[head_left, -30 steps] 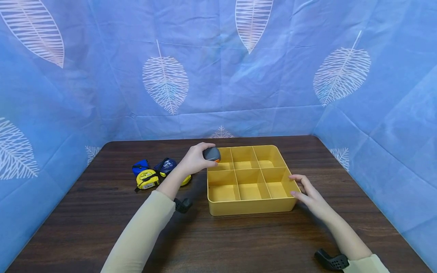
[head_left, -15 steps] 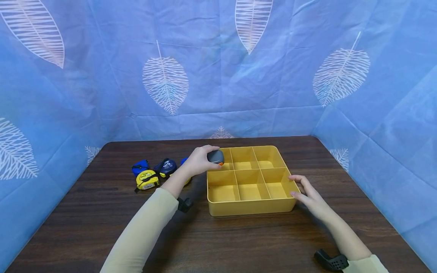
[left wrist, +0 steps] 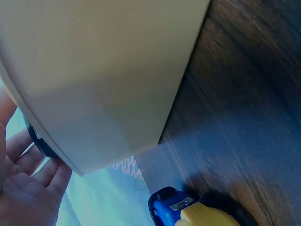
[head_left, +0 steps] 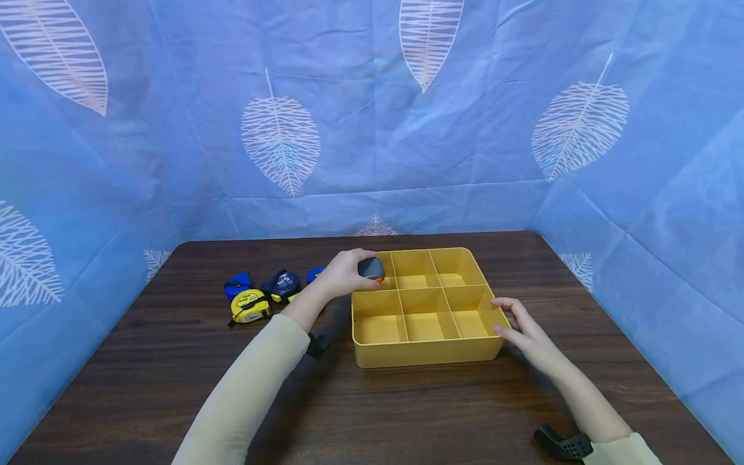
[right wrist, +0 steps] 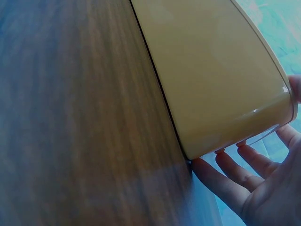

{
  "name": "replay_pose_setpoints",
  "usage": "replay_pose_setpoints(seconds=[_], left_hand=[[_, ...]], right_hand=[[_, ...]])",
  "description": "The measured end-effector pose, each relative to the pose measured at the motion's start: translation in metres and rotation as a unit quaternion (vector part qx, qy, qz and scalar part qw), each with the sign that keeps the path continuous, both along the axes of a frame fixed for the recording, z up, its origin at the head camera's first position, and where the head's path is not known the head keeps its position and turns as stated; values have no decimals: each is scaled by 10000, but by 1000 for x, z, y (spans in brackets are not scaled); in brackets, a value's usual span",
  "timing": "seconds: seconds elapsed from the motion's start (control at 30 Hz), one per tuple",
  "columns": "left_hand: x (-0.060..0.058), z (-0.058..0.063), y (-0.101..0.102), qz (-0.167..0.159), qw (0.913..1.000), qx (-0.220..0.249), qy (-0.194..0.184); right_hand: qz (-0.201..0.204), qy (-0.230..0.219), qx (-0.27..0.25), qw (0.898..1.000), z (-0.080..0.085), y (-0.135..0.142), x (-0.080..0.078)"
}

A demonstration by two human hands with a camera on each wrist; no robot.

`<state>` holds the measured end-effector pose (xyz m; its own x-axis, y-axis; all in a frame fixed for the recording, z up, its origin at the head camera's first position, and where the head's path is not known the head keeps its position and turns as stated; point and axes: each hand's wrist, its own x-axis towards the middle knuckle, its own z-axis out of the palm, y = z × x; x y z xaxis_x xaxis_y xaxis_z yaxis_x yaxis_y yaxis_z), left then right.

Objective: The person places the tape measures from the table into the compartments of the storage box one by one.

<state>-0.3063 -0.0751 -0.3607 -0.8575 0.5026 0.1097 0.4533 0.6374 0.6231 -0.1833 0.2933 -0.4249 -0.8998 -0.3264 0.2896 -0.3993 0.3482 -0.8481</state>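
Grey case [head_left: 370, 267]: pinched between the left hand's [head_left: 341, 274] thumb and fingers, at the mouth of the yellow box's [head_left: 427, 353] far-left compartment
Right hand [head_left: 531, 336]: fingers spread, touching the box's right side

One box [head_left: 429, 353], six compartments [head_left: 432, 328], five-plus tape measures [head_left: 251, 306]

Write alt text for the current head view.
A person's left hand grips a rounded dark grey object with orange trim at the back left of a yellow six-compartment box; the right hand touches the box's right end. Blue and yellow tape measures lie to the left on a dark brown table.
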Motion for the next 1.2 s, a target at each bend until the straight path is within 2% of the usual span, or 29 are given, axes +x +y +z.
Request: replay_pose_setpoints(seconds=[0.8, 1.2], left_hand=[[-10, -6, 15, -133, 9973, -720, 47], [-15, -14, 23, -347, 9924, -1110, 395]], right_hand=[[12, -165, -155, 9997, 0, 1, -1], [-45, -118, -89, 9999, -2, 1, 0]])
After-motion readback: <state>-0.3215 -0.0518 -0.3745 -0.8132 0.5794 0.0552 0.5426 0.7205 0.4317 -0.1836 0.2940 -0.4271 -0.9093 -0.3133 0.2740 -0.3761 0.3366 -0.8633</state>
